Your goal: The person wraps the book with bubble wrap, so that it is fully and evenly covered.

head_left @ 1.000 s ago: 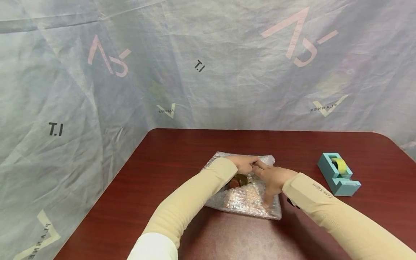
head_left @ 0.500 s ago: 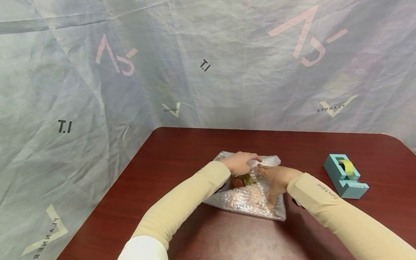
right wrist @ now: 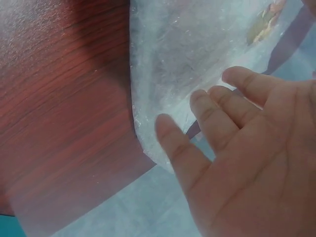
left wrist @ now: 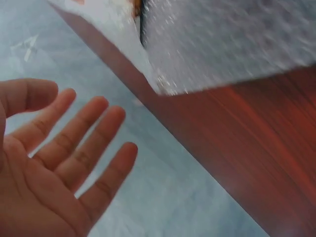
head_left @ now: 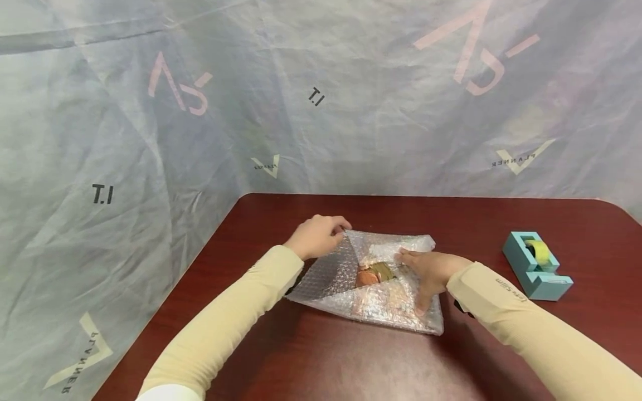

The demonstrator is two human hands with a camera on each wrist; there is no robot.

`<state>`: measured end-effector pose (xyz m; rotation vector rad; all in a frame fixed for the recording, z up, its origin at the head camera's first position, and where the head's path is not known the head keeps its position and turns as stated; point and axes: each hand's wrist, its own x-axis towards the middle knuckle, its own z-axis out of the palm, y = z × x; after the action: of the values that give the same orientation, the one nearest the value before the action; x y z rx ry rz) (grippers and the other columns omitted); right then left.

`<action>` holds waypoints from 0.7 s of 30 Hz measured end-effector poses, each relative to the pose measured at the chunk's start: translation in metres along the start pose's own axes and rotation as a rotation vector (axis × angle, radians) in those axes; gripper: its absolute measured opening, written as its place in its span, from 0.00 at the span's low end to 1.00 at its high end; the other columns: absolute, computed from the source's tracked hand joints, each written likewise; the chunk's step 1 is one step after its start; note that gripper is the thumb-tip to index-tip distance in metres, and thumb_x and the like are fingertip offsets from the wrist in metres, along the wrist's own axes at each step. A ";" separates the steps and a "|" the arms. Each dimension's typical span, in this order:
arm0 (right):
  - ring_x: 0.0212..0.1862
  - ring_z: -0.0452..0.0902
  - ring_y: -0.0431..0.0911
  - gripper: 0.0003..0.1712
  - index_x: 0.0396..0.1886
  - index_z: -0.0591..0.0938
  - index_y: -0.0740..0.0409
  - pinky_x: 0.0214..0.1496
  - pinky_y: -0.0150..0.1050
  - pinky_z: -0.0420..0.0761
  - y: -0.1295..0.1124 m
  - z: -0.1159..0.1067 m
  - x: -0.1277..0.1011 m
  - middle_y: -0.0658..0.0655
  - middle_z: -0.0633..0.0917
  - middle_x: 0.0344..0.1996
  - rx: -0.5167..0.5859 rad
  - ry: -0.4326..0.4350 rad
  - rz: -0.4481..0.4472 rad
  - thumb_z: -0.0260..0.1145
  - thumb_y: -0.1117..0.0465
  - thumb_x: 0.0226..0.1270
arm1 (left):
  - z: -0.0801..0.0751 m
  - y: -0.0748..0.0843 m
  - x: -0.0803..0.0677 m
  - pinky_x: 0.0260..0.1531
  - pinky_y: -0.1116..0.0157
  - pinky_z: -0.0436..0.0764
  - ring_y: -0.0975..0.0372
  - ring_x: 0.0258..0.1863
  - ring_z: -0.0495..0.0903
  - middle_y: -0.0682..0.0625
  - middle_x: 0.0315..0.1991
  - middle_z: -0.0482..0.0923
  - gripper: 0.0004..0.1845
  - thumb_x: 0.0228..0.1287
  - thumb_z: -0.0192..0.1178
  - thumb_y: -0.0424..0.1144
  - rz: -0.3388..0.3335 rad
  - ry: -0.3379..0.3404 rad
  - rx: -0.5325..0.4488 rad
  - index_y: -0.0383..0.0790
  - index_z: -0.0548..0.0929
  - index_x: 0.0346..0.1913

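Draped sheeting is backing the red tabletop (head_left: 281, 356). Head view: right hand (head_left: 428, 270) is pressing flat on bubble wrap (head_left: 371, 301), pinning it, while left hand (head_left: 318, 236) is touching its far-left flap. Left wrist view: fingers (left wrist: 84, 143) are spreading wide, gripping nothing. Right wrist view: relaxed fingers (right wrist: 217, 118) are lying against the wrap.

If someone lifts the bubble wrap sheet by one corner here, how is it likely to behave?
Probably floppy: the bubble wrap already folds and creases under the left hand and right hand. Likely light for its size, being thin and see-through. The small brownish items lying loose on it would likely slide or spill if a corner rose.
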<state>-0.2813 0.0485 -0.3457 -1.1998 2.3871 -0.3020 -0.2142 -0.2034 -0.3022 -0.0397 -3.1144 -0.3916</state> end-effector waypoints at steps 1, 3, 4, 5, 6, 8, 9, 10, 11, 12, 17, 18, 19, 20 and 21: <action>0.72 0.62 0.67 0.71 0.78 0.61 0.64 0.69 0.59 0.69 -0.001 -0.001 0.000 0.69 0.58 0.77 -0.002 0.000 -0.002 0.90 0.61 0.32 | -0.002 -0.005 -0.004 0.38 0.60 0.79 0.62 0.32 0.80 0.51 0.48 0.86 0.17 0.76 0.54 0.37 -0.021 0.024 0.005 0.50 0.83 0.61; 0.73 0.59 0.68 0.71 0.78 0.61 0.64 0.70 0.60 0.67 -0.002 -0.002 0.000 0.70 0.58 0.77 0.002 -0.003 -0.001 0.90 0.61 0.32 | -0.004 -0.014 -0.011 0.40 0.57 0.80 0.61 0.35 0.82 0.52 0.45 0.87 0.16 0.74 0.56 0.38 -0.068 0.061 0.020 0.49 0.84 0.59; 0.74 0.58 0.68 0.71 0.78 0.60 0.64 0.70 0.60 0.67 -0.003 -0.002 0.000 0.70 0.57 0.77 0.005 -0.005 0.002 0.90 0.61 0.33 | -0.006 -0.017 -0.015 0.40 0.56 0.81 0.60 0.36 0.83 0.52 0.45 0.87 0.15 0.74 0.57 0.38 -0.097 0.068 0.024 0.49 0.85 0.59; 0.74 0.58 0.68 0.71 0.79 0.60 0.64 0.70 0.60 0.67 -0.003 -0.002 0.000 0.70 0.57 0.78 0.009 -0.007 0.005 0.90 0.61 0.33 | -0.007 -0.020 -0.019 0.41 0.55 0.82 0.58 0.38 0.84 0.51 0.46 0.87 0.15 0.74 0.57 0.39 -0.123 0.069 0.031 0.48 0.85 0.59; 0.74 0.57 0.68 0.71 0.79 0.60 0.64 0.70 0.60 0.66 -0.004 -0.002 0.000 0.70 0.57 0.78 0.012 -0.010 0.008 0.90 0.61 0.33 | -0.008 -0.023 -0.023 0.42 0.53 0.82 0.56 0.40 0.84 0.51 0.48 0.86 0.15 0.74 0.57 0.40 -0.151 0.064 0.042 0.48 0.85 0.58; 0.75 0.56 0.68 0.71 0.79 0.60 0.64 0.71 0.60 0.66 -0.004 -0.002 -0.001 0.69 0.56 0.78 0.014 -0.016 0.012 0.90 0.61 0.33 | -0.011 -0.026 -0.031 0.44 0.51 0.82 0.52 0.44 0.85 0.48 0.51 0.86 0.14 0.75 0.58 0.43 -0.207 0.032 0.056 0.47 0.85 0.57; 0.75 0.56 0.68 0.71 0.79 0.59 0.64 0.71 0.61 0.66 -0.004 -0.002 -0.001 0.69 0.56 0.78 0.012 -0.020 0.014 0.90 0.61 0.34 | -0.012 -0.028 -0.035 0.45 0.50 0.82 0.51 0.45 0.84 0.47 0.52 0.85 0.14 0.75 0.58 0.44 -0.233 0.007 0.066 0.46 0.86 0.56; 0.74 0.57 0.68 0.71 0.79 0.59 0.64 0.70 0.61 0.66 -0.004 -0.003 -0.001 0.69 0.56 0.78 0.008 -0.024 0.016 0.90 0.61 0.34 | -0.013 -0.029 -0.039 0.46 0.49 0.82 0.50 0.47 0.84 0.46 0.53 0.85 0.15 0.75 0.58 0.45 -0.258 -0.021 0.077 0.45 0.86 0.56; 0.74 0.57 0.68 0.71 0.79 0.59 0.64 0.70 0.61 0.66 -0.004 -0.003 -0.001 0.69 0.56 0.78 0.004 -0.027 0.018 0.90 0.60 0.34 | -0.013 -0.030 -0.043 0.46 0.49 0.81 0.50 0.47 0.84 0.46 0.53 0.84 0.15 0.75 0.57 0.46 -0.278 -0.048 0.093 0.45 0.86 0.55; 0.74 0.57 0.68 0.71 0.80 0.58 0.64 0.70 0.61 0.67 -0.004 -0.004 0.000 0.69 0.56 0.78 0.002 -0.031 0.019 0.90 0.60 0.35 | -0.013 -0.032 -0.047 0.45 0.49 0.81 0.50 0.45 0.84 0.46 0.51 0.85 0.15 0.75 0.57 0.47 -0.297 -0.079 0.107 0.44 0.87 0.53; 0.74 0.58 0.67 0.71 0.80 0.58 0.64 0.68 0.60 0.69 -0.004 -0.005 0.000 0.69 0.56 0.78 0.000 -0.040 0.018 0.89 0.60 0.36 | -0.006 -0.039 -0.064 0.30 0.58 0.77 0.59 0.26 0.78 0.49 0.27 0.82 0.17 0.73 0.58 0.48 -0.367 -0.220 0.152 0.40 0.86 0.31; 0.74 0.59 0.67 0.71 0.80 0.58 0.65 0.68 0.60 0.69 -0.004 -0.005 0.000 0.69 0.56 0.78 0.001 -0.041 0.017 0.89 0.60 0.37 | -0.005 -0.040 -0.067 0.28 0.59 0.76 0.59 0.23 0.76 0.48 0.23 0.81 0.19 0.73 0.58 0.49 -0.383 -0.241 0.156 0.40 0.84 0.27; 0.74 0.58 0.67 0.71 0.80 0.58 0.65 0.69 0.60 0.69 -0.004 -0.005 0.000 0.69 0.56 0.78 0.000 -0.042 0.016 0.89 0.60 0.37 | -0.003 -0.041 -0.070 0.28 0.60 0.75 0.59 0.22 0.75 0.48 0.22 0.79 0.20 0.73 0.59 0.49 -0.396 -0.256 0.170 0.39 0.83 0.25; 0.74 0.58 0.68 0.71 0.79 0.58 0.65 0.69 0.60 0.68 -0.004 -0.005 0.000 0.70 0.56 0.78 -0.006 -0.041 0.013 0.89 0.60 0.37 | 0.001 -0.043 -0.072 0.28 0.60 0.75 0.59 0.22 0.76 0.47 0.22 0.80 0.21 0.72 0.58 0.50 -0.404 -0.265 0.193 0.39 0.82 0.25; 0.74 0.57 0.68 0.71 0.79 0.58 0.65 0.69 0.60 0.68 -0.004 -0.004 0.000 0.69 0.56 0.78 -0.007 -0.042 0.015 0.89 0.60 0.37 | 0.003 -0.043 -0.074 0.29 0.59 0.76 0.58 0.24 0.77 0.46 0.25 0.81 0.20 0.72 0.59 0.50 -0.413 -0.271 0.216 0.39 0.83 0.26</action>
<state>-0.2807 0.0461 -0.3402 -1.1800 2.3621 -0.2611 -0.1410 -0.2467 -0.3160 0.6077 -3.3997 -0.0452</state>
